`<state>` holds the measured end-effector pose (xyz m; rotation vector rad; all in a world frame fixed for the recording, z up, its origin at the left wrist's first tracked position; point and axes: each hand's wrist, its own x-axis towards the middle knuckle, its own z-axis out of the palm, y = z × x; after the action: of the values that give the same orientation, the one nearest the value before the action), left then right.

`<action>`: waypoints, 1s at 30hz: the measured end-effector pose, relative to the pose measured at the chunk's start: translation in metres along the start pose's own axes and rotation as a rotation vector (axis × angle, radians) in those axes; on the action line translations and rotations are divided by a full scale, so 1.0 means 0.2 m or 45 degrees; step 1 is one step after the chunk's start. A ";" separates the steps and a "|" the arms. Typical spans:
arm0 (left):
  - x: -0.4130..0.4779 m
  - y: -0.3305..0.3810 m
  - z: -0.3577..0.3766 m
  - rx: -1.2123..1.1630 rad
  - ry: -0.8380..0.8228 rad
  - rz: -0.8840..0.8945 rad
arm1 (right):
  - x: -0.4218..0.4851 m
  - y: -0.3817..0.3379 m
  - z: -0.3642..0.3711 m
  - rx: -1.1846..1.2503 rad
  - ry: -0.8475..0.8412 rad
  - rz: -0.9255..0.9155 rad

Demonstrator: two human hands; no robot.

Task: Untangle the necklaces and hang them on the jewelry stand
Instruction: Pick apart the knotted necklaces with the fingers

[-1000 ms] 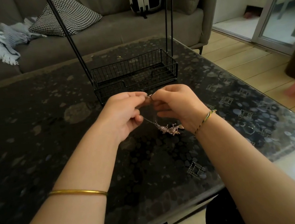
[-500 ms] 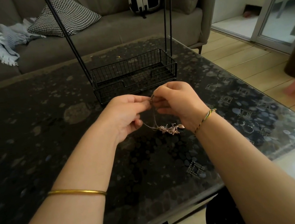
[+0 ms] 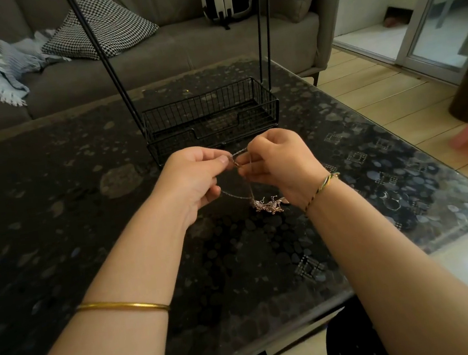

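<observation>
Both hands meet above the dark patterned glass desk (image 3: 83, 228), just in front of the black wire jewelry stand (image 3: 209, 117). The left hand (image 3: 193, 177) pinches a thin chain between thumb and forefinger. The right hand (image 3: 280, 160), fingers curled, pinches the same chain close beside it, so a short taut length runs between them. From the fingers the necklaces (image 3: 266, 205) hang as loose strands ending in a knotted rose-gold and silver clump below the right wrist; I cannot tell whether it touches the desk. A gold bangle (image 3: 121, 307) circles the left forearm, a braided bracelet (image 3: 321, 189) the right wrist. Behind stands a grey sofa (image 3: 179, 55) with a houndstooth cushion (image 3: 104, 30).
</observation>
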<state>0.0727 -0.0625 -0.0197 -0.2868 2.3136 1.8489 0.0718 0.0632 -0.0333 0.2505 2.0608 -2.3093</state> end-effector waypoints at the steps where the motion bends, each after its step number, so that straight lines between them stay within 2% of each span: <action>1: 0.00 0.00 0.00 -0.009 0.000 -0.001 | 0.00 0.00 0.00 0.003 0.000 0.008; 13: -0.02 0.02 0.01 -0.160 0.020 -0.012 | 0.00 0.02 0.00 -0.176 -0.006 -0.050; 17: -0.02 0.02 0.00 -0.127 0.041 0.022 | -0.01 0.01 -0.02 -0.275 -0.057 -0.046; 22: -0.02 0.02 0.00 -0.010 0.113 0.136 | -0.02 0.00 0.00 -0.215 -0.083 0.010; 26: -0.01 0.01 -0.01 0.102 0.146 0.233 | -0.02 0.01 -0.01 -0.476 -0.102 -0.094; 30: -0.02 0.02 0.00 0.152 0.151 0.285 | -0.02 0.01 -0.02 -0.466 -0.084 -0.106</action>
<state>0.0757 -0.0615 -0.0153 -0.1288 2.6207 1.8238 0.0758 0.0676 -0.0348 0.0739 2.4442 -1.8967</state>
